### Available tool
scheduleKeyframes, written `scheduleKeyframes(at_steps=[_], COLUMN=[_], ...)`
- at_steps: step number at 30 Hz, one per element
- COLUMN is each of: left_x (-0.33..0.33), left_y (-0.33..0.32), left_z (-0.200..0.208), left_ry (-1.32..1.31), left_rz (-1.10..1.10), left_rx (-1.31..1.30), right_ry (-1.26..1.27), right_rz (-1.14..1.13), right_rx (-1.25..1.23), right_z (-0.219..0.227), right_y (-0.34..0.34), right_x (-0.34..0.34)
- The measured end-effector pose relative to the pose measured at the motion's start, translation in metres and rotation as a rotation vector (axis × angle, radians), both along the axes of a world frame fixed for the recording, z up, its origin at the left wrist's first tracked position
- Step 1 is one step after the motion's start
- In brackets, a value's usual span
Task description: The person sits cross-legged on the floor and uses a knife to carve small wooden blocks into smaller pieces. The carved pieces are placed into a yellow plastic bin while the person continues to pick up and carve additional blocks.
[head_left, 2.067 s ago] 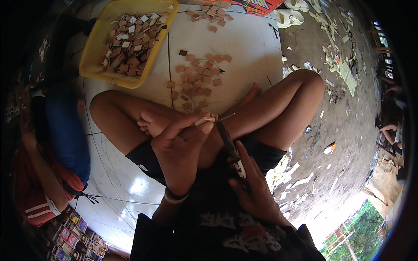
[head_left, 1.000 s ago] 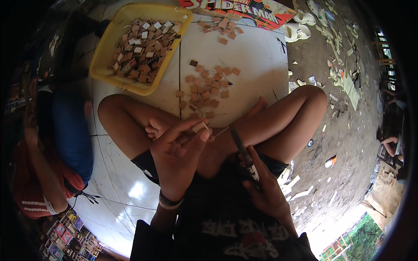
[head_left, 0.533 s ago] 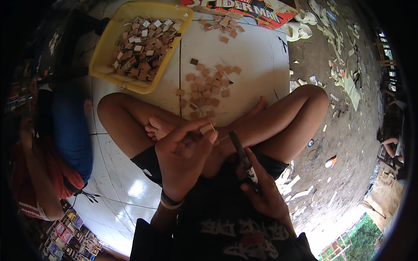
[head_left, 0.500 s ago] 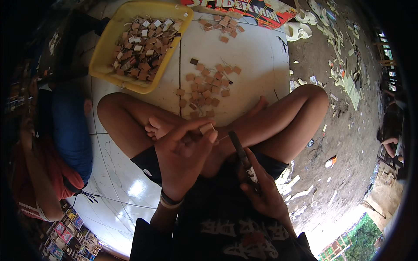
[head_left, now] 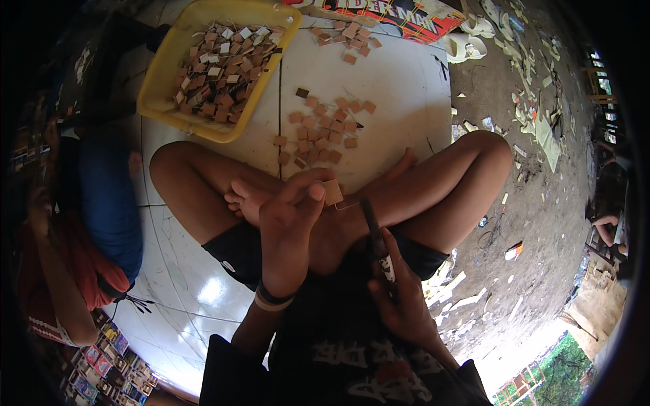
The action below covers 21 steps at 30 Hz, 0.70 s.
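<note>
My left hand (head_left: 290,227) is pinched closed on a small square brown tile (head_left: 332,192), its edge between thumb and fingertips. From the tile's lower edge comes a thin bent wire (head_left: 349,206), which runs right toward the tip of a narrow dark hand tool (head_left: 373,230). Whether the tip touches the wire is hard to tell. My right hand (head_left: 405,298) is closed round that tool's lower part, where a pale patch shows; the tool's exact kind is unclear. Beyond my crossed legs lies a loose pile of similar wired tiles (head_left: 323,128) on the white tiled floor.
A yellow basin (head_left: 290,37) full of such tiles stands far left. A smaller tile pile (head_left: 350,35) lies beside a red printed board (head_left: 406,19). White clogs (head_left: 466,49) and scattered scraps lie on the ground to the right. Another person in blue trousers (head_left: 112,203) sits at left.
My left hand has turned more upright, and the tile now shows its broad face below the fingertips. The wire has a visible bend. My right hand and the tool have shifted only slightly.
</note>
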<state>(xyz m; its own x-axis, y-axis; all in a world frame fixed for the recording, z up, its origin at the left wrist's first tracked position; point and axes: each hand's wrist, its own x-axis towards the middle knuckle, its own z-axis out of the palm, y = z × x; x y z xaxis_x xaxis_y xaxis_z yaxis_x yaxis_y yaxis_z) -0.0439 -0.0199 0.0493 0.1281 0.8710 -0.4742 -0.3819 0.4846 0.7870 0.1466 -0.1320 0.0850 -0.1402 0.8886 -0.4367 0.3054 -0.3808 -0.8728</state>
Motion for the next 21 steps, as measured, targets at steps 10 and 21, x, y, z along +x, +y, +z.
scheduleKeyframes(at_steps=[10,21], left_x=[0.01,0.005], left_y=[0.0,-0.002], left_z=[-0.011,-0.009], left_ry=[-0.368,-0.462], left_rz=[-0.137,-0.124], left_rx=[-0.16,-0.203], right_ry=[0.205,1.031], right_rz=[-0.012,-0.174], right_rx=[-0.17,-0.474], right_z=[0.001,-0.002], right_y=[-0.008,-0.011], right_x=[0.003,0.006])
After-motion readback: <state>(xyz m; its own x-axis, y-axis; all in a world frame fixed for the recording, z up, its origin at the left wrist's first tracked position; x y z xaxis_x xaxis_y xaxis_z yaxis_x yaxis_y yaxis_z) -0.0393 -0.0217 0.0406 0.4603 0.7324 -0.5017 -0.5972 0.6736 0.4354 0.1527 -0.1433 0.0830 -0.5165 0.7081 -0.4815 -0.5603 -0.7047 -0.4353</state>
